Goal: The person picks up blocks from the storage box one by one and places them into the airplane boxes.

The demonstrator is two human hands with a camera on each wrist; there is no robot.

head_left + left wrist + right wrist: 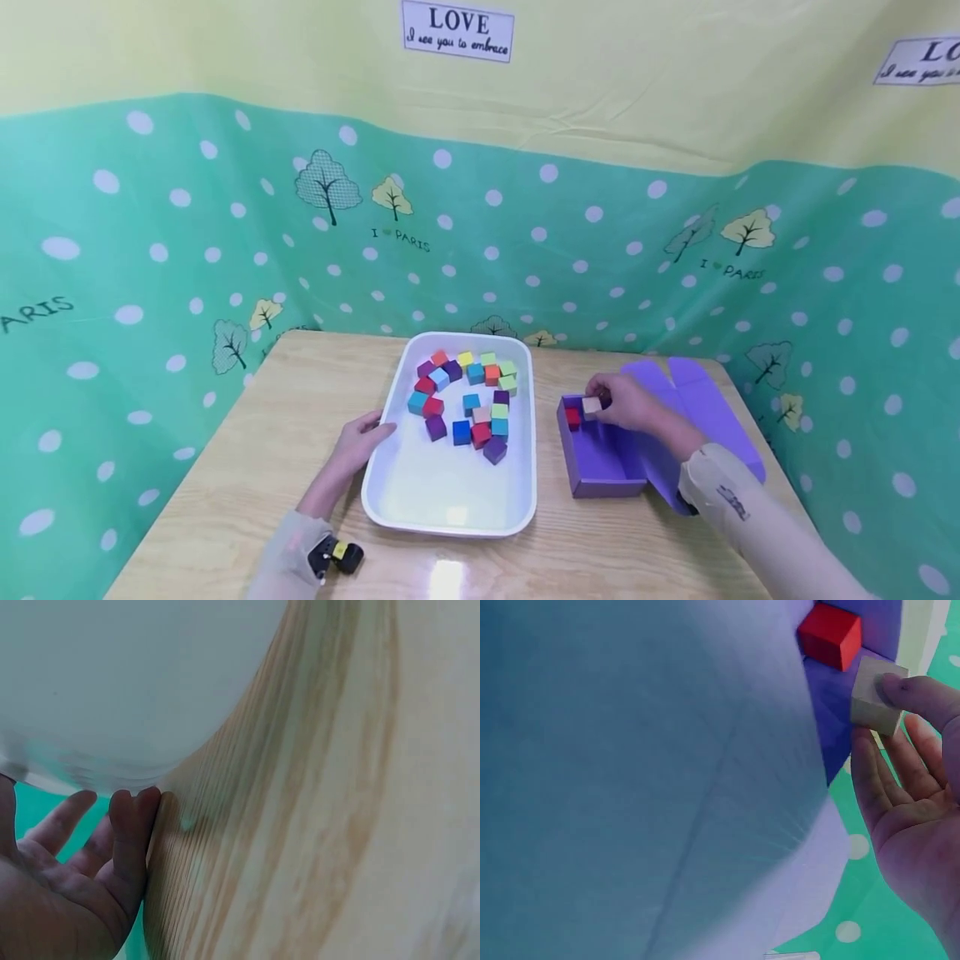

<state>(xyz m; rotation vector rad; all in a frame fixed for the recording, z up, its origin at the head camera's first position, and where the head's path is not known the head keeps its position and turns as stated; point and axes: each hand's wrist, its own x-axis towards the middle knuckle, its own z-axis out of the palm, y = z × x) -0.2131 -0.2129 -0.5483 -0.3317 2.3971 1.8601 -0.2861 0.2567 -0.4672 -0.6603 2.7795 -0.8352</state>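
Note:
Over the far end of an open purple box (pixel 611 487), my right hand (pixel 630 404) pinches a pale wooden cube (pixel 591 407) between thumb and fingertips. Inside that box, beside the held cube, lies a red cube (pixel 830 636). My left hand (pixel 356 446) grips the left rim of a white tray (pixel 450 527). Its thumb lies over the rim, while its fingers (pixel 135 817) touch the outer wall from below in the left wrist view. Several coloured cubes (pixel 461 432) lie scattered in the tray's far and middle parts.
The box's purple lid (pixel 705 408) is folded back to the right and blocks much of the right wrist view. Both containers stand on a wooden table (pixel 292 400). A green and yellow patterned curtain (pixel 465 233) hangs behind and at the sides.

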